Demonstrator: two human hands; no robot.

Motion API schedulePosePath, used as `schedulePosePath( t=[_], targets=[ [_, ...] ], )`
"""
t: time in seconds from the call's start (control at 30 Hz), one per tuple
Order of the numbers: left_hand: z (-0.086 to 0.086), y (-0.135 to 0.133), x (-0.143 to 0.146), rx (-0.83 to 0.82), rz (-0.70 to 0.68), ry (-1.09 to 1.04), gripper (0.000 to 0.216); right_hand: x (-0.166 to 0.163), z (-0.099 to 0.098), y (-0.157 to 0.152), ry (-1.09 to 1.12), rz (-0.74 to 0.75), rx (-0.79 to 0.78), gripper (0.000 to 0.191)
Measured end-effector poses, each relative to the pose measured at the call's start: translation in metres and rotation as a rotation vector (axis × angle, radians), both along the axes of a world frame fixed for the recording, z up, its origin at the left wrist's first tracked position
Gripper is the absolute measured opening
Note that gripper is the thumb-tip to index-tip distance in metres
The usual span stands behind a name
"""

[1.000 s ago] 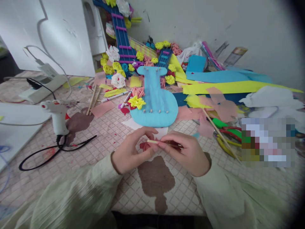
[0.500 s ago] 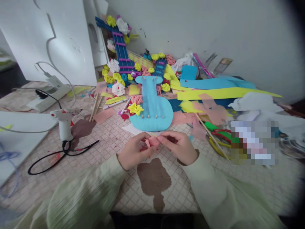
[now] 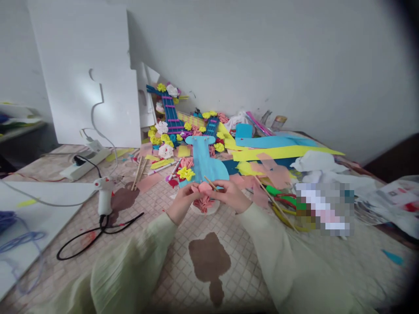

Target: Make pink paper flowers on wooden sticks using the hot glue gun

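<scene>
A small piece of pink paper (image 3: 204, 188) is pinched in the fingers of my left hand (image 3: 182, 202). My right hand (image 3: 234, 196) grips a thin wooden stick (image 3: 210, 181), whose tip slants up beside the paper. Just below both hands, a cluster of crumpled pink paper (image 3: 204, 206) lies on a white round base (image 3: 209, 210), partly covered by my fingers. Right behind them is a light blue guitar-shaped cutout (image 3: 206, 159), with a yellow paper flower (image 3: 186, 173) at its left edge.
A white glue gun (image 3: 104, 195) stands at the left, its black cable looped on the table, near a power strip (image 3: 85, 164). Paper flowers and dark blue guitar shapes (image 3: 172, 114) crowd the back. Yellow paper strips (image 3: 281, 152) and pliers-like tools (image 3: 284, 211) lie at the right.
The camera view has tilted up, so the table sits lower in the picture. Both hands remain at the pink paper; the pink cluster on its white base now shows more plainly beneath them.
</scene>
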State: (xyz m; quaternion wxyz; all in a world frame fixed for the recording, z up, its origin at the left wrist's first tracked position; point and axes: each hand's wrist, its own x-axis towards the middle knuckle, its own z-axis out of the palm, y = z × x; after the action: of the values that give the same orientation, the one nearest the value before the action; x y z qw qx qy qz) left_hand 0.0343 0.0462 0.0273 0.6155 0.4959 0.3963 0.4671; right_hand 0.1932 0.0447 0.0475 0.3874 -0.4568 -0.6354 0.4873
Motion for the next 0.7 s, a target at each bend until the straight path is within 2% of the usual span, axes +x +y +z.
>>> schedulePosePath(
  t=[0.1,0.2,0.43,0.6,0.7],
  targets=[
    [0.001,0.006,0.003,0.016,0.021,-0.008,0.012,0.0,-0.001,0.005,0.014,-0.01,-0.002,0.034],
    [-0.003,0.007,0.005,0.019,0.032,-0.003,0.013,0.005,-0.009,0.007,0.035,0.0,-0.02,0.035],
    [-0.009,-0.002,-0.001,-0.009,-0.003,0.035,0.018,0.01,-0.026,0.002,0.048,-0.005,-0.071,0.031],
    [-0.007,-0.008,-0.004,0.016,-0.071,0.13,0.016,0.005,-0.027,-0.008,-0.086,-0.099,-0.002,0.024],
    [-0.006,-0.011,-0.004,0.081,-0.054,0.25,0.013,0.003,-0.03,-0.012,-0.173,-0.115,0.064,0.022]
  ],
)
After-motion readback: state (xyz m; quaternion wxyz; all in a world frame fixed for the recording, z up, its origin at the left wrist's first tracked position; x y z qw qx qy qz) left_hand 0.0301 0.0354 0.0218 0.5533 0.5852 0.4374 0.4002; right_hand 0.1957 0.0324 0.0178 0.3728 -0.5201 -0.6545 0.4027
